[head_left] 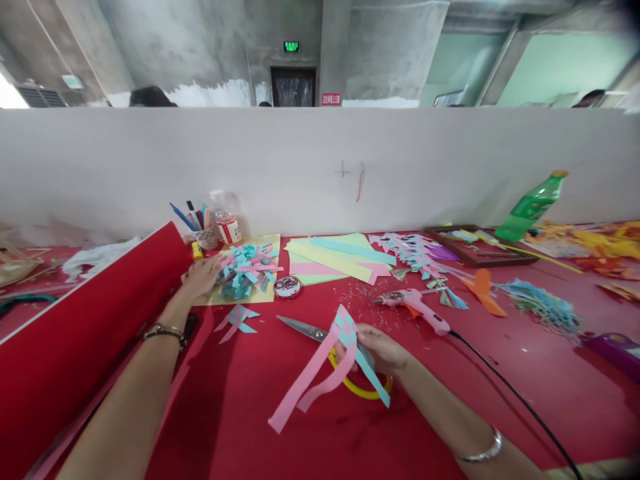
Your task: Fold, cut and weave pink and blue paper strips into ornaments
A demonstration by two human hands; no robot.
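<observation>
My left hand (202, 275) is at the left edge of a pile of pink and blue cut paper strips (250, 267), its fingers partly spread against the pile. My right hand (379, 348) is closed on a woven paper fish (344, 328) in pink and blue, its long strips hanging down. Behind that piece are scissors (306, 328) with yellow handles; whether my right hand also grips them I cannot tell. A smaller woven paper fish (239, 316), with trimmed ends, lies on the red table between my hands.
A pink hot glue gun (417, 307) lies to the right, its black cord trailing toward me. Behind are a round tin (287, 287), flat paper strips (335, 257) and a pen cup (205, 238). A red board (100, 333) slopes at left; a green bottle (533, 207) leans at right.
</observation>
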